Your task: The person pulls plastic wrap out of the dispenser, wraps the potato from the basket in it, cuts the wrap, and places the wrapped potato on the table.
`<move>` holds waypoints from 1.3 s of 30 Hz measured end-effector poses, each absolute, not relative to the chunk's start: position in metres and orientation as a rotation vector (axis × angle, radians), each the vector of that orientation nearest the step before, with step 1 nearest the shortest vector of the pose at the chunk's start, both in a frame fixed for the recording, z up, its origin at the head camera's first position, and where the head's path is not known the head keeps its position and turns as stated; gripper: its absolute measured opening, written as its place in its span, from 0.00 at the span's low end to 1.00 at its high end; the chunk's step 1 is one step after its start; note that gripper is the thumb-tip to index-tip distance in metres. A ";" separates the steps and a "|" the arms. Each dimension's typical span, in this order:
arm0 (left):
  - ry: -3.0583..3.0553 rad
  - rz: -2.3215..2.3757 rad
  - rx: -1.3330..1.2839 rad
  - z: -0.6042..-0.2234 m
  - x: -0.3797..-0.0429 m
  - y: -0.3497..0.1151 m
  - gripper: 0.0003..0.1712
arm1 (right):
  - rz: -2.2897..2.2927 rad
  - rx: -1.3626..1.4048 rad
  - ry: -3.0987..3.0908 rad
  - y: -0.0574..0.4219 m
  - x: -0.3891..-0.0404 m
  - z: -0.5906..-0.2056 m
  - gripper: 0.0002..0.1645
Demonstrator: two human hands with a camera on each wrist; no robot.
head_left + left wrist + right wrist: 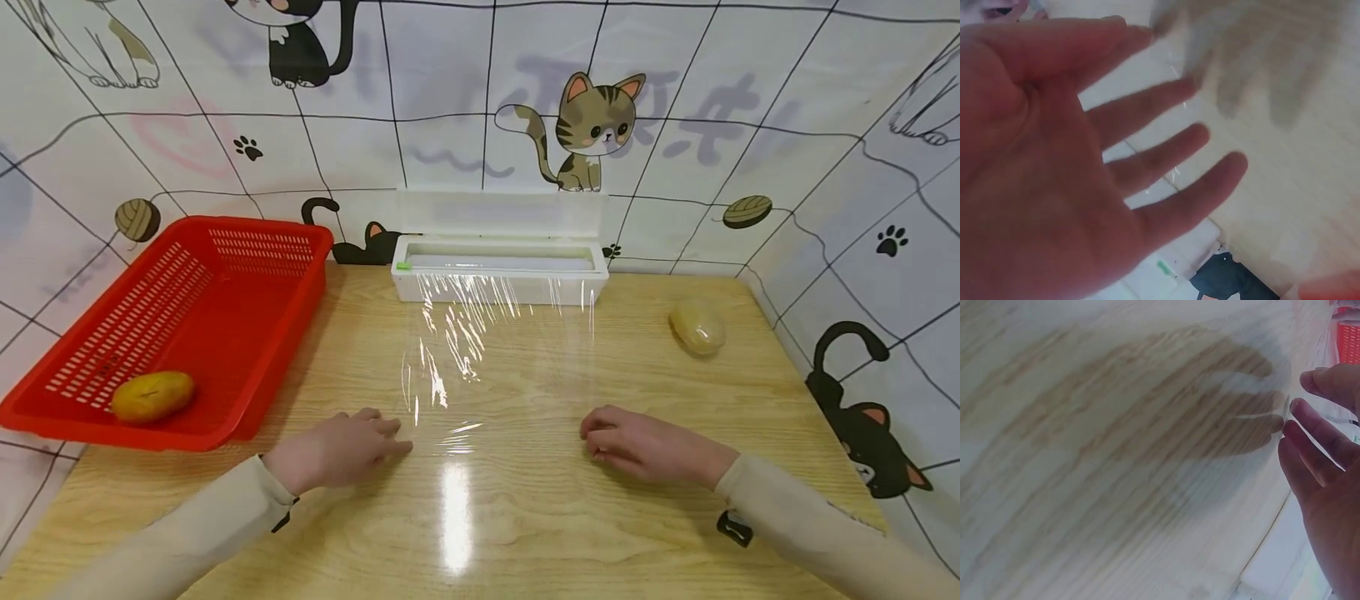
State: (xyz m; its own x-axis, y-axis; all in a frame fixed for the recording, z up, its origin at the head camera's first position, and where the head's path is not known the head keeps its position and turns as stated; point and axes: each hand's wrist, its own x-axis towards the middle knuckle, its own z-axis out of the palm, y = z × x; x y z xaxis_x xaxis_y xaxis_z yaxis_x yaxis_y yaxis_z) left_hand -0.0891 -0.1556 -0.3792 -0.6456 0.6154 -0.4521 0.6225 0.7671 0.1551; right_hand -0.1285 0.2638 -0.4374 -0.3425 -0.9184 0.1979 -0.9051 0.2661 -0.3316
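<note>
Red perforated basket (251, 408): far left, one yellow, potato-like item (152, 397) resting near its front end. Best left well apart from the film, so that no rim snags it.

Left hand (330, 450): beside the film's left edge, near its front corner. Fingers nearly straight and a little spread, thumb lying along the index finger in the left wrist view; nothing visibly held. Whether a fingertip touches the film cannot be told.

Clear film (442, 375): between the hands, running from the box over its front wall and onto the wood-grain table (525, 533). Bright creases gather mostly on the left half; the right half looks smoother. The step in hand appears to be laying it flat. Judged best: both front corners level, light and even tension sideways and toward the person, left side eased outward first. A jerk would likely fold the sheet onto itself.

White box (525, 293): behind the film, lid (502, 212) raised, roll (510, 263) inside, green tab (403, 266) at the left end. Steady, square pulling should avoid dragging it.

Right hand (645, 446): beside the film's right edge, fingers gently bent, thumb apart, no clear hold; contact unclear.

Shiny yellowish lump (697, 327): far right, apparently film-covered, safely clear of the sheet.
</note>
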 end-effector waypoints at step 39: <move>2.576 0.240 0.927 -0.402 -0.043 -0.203 0.52 | -0.582 -1.817 2.527 0.266 -0.126 -0.441 0.03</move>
